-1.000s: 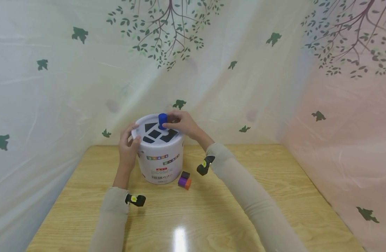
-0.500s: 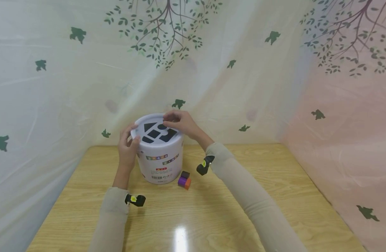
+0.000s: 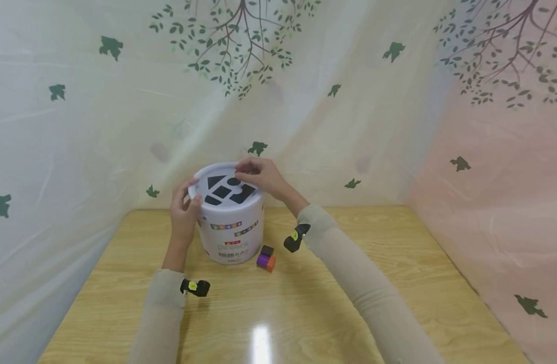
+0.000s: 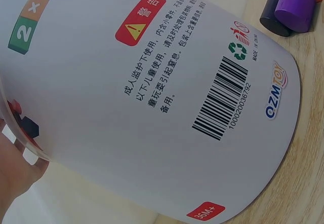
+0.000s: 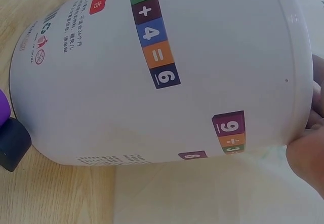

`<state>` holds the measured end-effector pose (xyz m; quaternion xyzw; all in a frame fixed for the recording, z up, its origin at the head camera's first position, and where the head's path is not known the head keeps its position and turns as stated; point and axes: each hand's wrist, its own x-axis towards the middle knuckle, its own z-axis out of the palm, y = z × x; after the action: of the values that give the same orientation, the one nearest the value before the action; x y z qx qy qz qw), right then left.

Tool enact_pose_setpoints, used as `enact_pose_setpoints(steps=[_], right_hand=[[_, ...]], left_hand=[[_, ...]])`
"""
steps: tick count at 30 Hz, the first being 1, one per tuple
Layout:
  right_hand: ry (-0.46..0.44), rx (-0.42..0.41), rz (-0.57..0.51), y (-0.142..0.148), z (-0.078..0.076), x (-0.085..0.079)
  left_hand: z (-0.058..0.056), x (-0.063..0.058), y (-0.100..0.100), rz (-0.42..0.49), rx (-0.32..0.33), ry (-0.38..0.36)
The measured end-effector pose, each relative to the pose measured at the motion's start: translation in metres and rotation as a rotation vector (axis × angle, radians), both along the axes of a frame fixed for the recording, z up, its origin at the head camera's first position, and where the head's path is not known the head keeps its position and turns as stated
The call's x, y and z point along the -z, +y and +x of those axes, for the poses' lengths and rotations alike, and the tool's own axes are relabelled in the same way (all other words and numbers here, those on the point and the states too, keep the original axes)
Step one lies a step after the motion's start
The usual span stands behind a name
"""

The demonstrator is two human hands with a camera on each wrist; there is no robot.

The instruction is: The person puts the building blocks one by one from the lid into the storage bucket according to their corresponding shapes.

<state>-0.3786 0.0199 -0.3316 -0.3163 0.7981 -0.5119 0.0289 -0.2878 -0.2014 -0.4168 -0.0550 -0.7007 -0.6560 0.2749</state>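
A white shape-sorter bucket (image 3: 230, 240) stands upright on the wooden table, its lid (image 3: 203, 188) cut with several dark shaped holes. My left hand (image 3: 183, 215) grips the lid's rim on the left side, with fingers on top and thumb at the front. Over the lid's right rear, my right hand (image 3: 267, 178) rests with loosely bent fingers beside the round hole (image 3: 234, 181); no block shows between them. At the bucket's lower right lie a black block (image 3: 267, 250), a purple block (image 3: 262, 261) and an orange block (image 3: 271, 264), close together.
The wooden table (image 3: 324, 308) runs back to a hanging cloth (image 3: 306, 126) printed with branches and leaves. A pinkish cloth (image 3: 501, 202) hangs along the right side. Black wrist cameras (image 3: 195, 287) sit on both sleeves.
A blue cylinder stood in the round hole under my right fingers one second ago; it has dropped out of sight through the hole. Both hands have hardly moved.
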Motion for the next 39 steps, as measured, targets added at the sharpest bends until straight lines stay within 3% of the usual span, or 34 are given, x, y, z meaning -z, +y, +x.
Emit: enact_pose_setpoints(steps=[10,19,25,30,32,36,39], right_hand=[[0.066,0.020,-0.029,0.005,0.004,-0.001],[0.143,0.143,-0.038,0.028,0.011,0.005],[0.146,0.203,-0.043,0.049,0.010,0.017],[0.107,0.211,0.001,0.065,0.012,0.031],[0.089,0.203,0.029,0.070,0.013,0.037],[0.051,0.175,0.089,0.077,0.017,0.053],[0.031,0.140,0.128,0.081,0.019,0.068]], left_hand=[[-0.004,0.005,-0.001,-0.006,-0.007,0.029],[-0.004,0.004,0.000,-0.007,-0.007,0.025],[-0.002,0.002,0.001,0.000,-0.007,0.009],[0.011,-0.013,0.007,0.024,0.000,-0.003],[0.010,-0.012,0.006,0.030,-0.002,0.005],[-0.002,0.003,0.000,0.034,-0.003,0.031],[-0.002,0.003,0.000,0.031,-0.002,0.040]])
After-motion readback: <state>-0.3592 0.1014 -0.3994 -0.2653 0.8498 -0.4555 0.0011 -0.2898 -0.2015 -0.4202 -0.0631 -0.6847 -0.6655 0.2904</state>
